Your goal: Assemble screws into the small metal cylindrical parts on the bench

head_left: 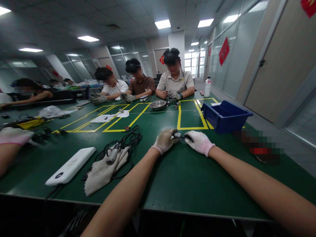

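Under the ceiling (138, 14) lights of an office room, a green bench (168, 184) marked with yellow tape (192, 128) fills the foreground. A blue bin (223, 119) stands beyond the gloved right hand (199, 142). The gloved left hand (164, 141) grips a small silver cylinder (177, 135) between both hands; the right pinches its thin dark end (182, 137).

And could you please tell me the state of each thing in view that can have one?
Left hand: gloved, closed on small metal part
Right hand: gloved, closed on thin dark piece
Blue bin: upright, open-topped
Metal bowl: upright
White power bank: lying flat
Cable: loosely coiled
Grey cloth: crumpled
White bottle: upright
Ceiling light: lit
Door: shut
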`<state>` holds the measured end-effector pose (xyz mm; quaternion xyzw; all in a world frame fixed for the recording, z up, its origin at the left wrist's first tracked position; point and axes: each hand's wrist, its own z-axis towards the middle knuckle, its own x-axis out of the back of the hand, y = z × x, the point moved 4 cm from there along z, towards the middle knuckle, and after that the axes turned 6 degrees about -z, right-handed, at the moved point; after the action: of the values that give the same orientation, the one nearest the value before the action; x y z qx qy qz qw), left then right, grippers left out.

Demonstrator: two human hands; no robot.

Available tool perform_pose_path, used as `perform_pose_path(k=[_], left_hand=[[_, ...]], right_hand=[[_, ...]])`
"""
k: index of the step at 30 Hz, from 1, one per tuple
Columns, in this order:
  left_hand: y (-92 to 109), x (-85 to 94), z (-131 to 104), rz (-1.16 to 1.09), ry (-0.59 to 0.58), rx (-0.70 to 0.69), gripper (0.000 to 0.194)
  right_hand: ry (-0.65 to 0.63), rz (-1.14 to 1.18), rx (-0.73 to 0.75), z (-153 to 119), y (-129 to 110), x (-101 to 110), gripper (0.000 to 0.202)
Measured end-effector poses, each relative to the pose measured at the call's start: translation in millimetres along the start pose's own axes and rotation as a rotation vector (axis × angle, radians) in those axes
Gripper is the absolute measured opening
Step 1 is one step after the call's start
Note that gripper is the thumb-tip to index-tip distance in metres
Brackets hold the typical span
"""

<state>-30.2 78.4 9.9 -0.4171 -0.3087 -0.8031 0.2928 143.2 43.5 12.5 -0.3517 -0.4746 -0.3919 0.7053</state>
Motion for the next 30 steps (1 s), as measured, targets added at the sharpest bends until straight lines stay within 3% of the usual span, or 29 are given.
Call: perform_pose_path(k=[5, 12, 18, 25, 30], left_hand=[[-4.4, 0.1, -0.3, -0.049, 0.038, 0.027, 0.041], [-8.4, -1.2, -0.5, -0.261, 0.093, 0.024, 0.044], [-16.6, -10.5, 0.4, -0.437, 0.094, 0.057, 0.043], [-21.1, -10.4, -2.5, -0.369, 0.036, 0.113, 0.040], [-13.1, -2.6, -2.1, -0.185, -0.016, 0.085, 0.039]], right_hand=[[0.040, -0.010, -0.063, 2.8, 4.7, -3.2, 0.027], [0.084, 0.097, -0.037, 1.2, 7.3, -4.2, 0.025], [0.061, 0.153, -0.059, 1.1, 7.6, -5.5, 0.024], [0.055, 0.158, -0.029, 1.5, 5.7, -6.7, 0.021], [0.176, 0.228, -0.027, 1.0, 10.3, -4.7, 0.024]])
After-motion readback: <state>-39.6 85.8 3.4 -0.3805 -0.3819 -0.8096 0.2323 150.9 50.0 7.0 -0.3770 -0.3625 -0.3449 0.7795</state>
